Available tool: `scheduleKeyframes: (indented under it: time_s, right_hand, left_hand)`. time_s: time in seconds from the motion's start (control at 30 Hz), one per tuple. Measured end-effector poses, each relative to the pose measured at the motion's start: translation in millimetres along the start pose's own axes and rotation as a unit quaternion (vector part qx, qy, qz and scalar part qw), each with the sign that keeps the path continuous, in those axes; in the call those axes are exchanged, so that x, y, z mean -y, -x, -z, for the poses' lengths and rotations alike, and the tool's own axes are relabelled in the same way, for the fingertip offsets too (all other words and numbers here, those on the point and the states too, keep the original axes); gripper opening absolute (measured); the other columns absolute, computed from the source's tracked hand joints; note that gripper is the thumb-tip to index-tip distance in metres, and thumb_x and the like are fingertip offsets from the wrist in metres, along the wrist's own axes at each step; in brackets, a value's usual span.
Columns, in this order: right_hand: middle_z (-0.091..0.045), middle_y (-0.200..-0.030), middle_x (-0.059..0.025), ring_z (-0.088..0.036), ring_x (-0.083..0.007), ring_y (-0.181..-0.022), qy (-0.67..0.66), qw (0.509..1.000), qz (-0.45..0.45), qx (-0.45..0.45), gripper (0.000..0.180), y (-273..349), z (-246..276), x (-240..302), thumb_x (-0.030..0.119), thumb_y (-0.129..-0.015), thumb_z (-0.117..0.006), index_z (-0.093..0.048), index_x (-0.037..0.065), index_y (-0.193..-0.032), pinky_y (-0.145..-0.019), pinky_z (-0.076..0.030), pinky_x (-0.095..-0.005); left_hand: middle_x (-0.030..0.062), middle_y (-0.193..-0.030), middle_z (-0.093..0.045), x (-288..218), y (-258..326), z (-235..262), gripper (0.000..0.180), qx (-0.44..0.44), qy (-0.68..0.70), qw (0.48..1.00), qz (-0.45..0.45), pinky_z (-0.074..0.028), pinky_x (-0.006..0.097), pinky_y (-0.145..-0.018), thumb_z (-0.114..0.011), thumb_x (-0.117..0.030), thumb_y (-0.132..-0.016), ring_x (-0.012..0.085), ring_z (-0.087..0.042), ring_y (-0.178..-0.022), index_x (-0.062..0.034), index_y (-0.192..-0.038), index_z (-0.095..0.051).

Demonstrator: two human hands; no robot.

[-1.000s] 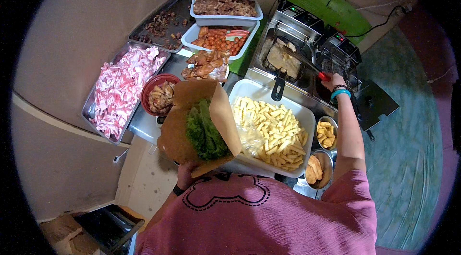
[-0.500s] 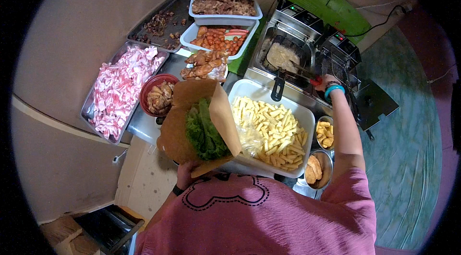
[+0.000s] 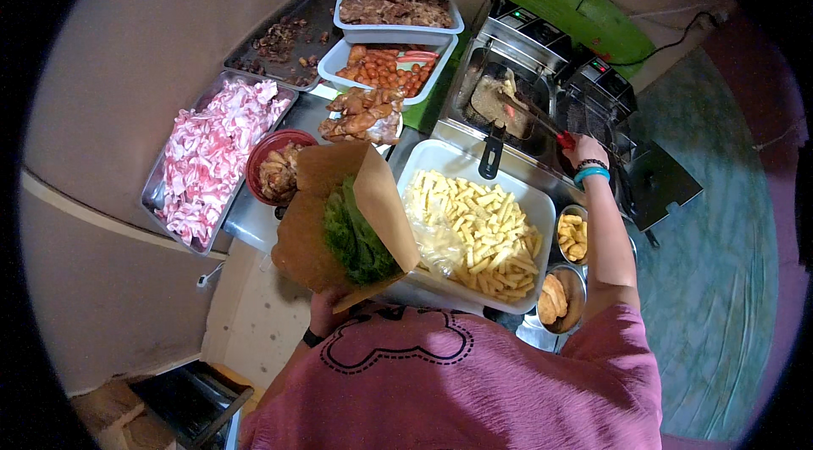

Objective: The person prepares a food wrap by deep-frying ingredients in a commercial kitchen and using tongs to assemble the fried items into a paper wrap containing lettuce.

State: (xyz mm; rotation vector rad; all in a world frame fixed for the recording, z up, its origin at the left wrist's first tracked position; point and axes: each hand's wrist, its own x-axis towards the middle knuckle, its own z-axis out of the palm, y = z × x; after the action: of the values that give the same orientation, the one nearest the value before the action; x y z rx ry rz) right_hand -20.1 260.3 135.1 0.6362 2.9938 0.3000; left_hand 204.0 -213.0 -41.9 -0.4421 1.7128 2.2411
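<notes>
My left hand (image 3: pixel 326 312) holds up an open brown paper box (image 3: pixel 326 209) with green lettuce (image 3: pixel 356 234) inside it, just left of the white tray of cut fries (image 3: pixel 474 226). My right hand (image 3: pixel 583 148) reaches out over the steel fryer (image 3: pixel 508 99) and grips red-handled tongs (image 3: pixel 533 115) whose tips point into the fryer basket with browned food. A blue band and a dark bracelet sit on that wrist.
A steel tray of pink sliced meat (image 3: pixel 212 158) lies at the left. A red bowl (image 3: pixel 273 164), a plate of fried pieces (image 3: pixel 362 114), a white tray of sausages (image 3: pixel 385 65) and a tray of dark meat (image 3: pixel 394 5) stand behind. Small bowls (image 3: pixel 569 234) sit right of the fries.
My right hand has moved a little left and forward over the fryer with the tongs. The box in my left hand has stayed where it was.
</notes>
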Motion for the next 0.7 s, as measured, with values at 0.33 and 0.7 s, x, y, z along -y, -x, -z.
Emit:
scheduleKeyframes:
  time_s: [0.33, 0.7]
  right_hand:
    - [-0.058, -0.096, -0.0116, -0.056, -0.0281, -0.088, -0.038, 0.999, 0.02, -0.013, 0.04, 14.2, 18.6, -21.8, 0.034, -0.071, -0.059, -0.051, 0.019, -0.108, -0.074, -0.046, -0.038]
    - [-0.057, -0.1, -0.011, -0.056, -0.0275, -0.089, -0.031, 0.996, -0.043, -0.072, 0.041, 44.2, 19.5, -15.8, 0.032, -0.072, -0.058, -0.049, 0.021, -0.111, -0.075, -0.046, -0.0377]
  left_hand:
    - [0.0096, -0.077, -0.058, -24.3, 5.8, -4.5, 0.021, 0.022, -0.441, 0.863, -0.247, -0.045, 0.034, -0.064, -0.062, -0.012, -0.065, 0.0261, -0.056, -0.069, -0.0065, -0.085, -0.061]
    - [0.0078, -0.079, -0.055, 8.8, -5.1, 3.1, 0.006, -0.012, 0.167, 0.985, 0.036, -0.045, 0.031, -0.063, -0.054, -0.002, -0.07, 0.019, -0.055, -0.069, 0.0018, -0.074, -0.055]
